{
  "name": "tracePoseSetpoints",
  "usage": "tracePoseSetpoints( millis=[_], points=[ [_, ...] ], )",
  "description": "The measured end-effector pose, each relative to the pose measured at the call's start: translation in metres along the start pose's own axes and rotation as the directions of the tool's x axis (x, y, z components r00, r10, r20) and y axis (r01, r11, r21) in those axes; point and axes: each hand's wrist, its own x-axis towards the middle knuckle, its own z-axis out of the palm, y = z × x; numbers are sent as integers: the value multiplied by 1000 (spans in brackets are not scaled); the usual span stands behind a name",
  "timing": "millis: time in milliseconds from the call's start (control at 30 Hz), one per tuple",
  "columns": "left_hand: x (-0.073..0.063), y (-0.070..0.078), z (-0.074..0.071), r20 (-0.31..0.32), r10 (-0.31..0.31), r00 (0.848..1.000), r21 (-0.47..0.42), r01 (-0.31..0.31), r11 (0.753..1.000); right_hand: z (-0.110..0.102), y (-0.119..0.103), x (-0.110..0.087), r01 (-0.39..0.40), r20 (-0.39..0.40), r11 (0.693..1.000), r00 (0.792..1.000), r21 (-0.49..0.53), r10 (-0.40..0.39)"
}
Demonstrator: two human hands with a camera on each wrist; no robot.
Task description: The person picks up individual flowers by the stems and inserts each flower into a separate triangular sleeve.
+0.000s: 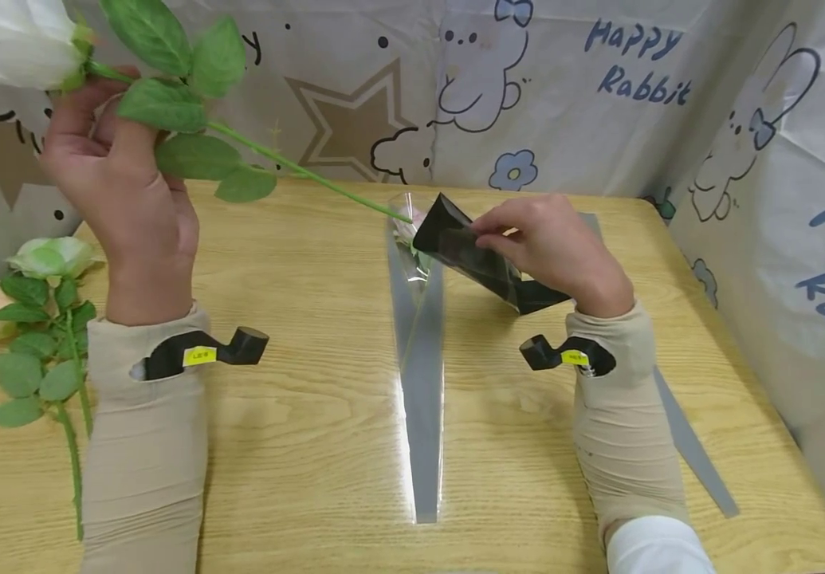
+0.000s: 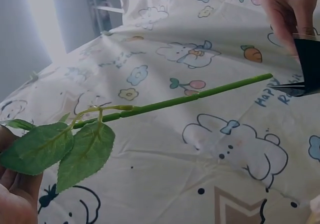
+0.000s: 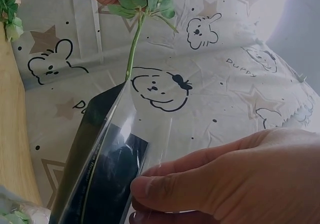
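Pale yellow wood-grain table (image 1: 312,414), creased off-white sheet backdrop (image 1: 599,143) printed with cartoon rabbits (image 1: 480,80) and brown stars (image 1: 355,119), bright white upright band of light (image 2: 46,21) beyond it

Head view faces down; closer wrist views share the stem (image 2: 165,103).

On the printed backdrop (image 1: 570,119) in front of me I read "Happy Rabbit", and on its right side the same words again, cut off at the edge. My right wrist view shows "PUPPY" on it too. The black flower sleeve (image 3: 107,159) I hold carries small lettering, apparently "flower"; the rest blurs. My wrists' yellow labels (image 1: 200,355) are too small to read.
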Motion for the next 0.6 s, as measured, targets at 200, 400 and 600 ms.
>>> tracePoseSetpoints(
  millis=[200,400,600],
  points=[
    [-9,-7,7,42,-30,999,2,30,1000,-1,0,-2,4,-13,1000,1000,3,-4],
    [-20,-16,11,65,-79,995,47,76,996,-2,-1,-2,3,-17,1000,1000,3,-3],
    [-31,-27,11,133,-80,988,64,72,995,-2,-2,-2,13,-17,1000,1000,-6,-13]
  ],
)
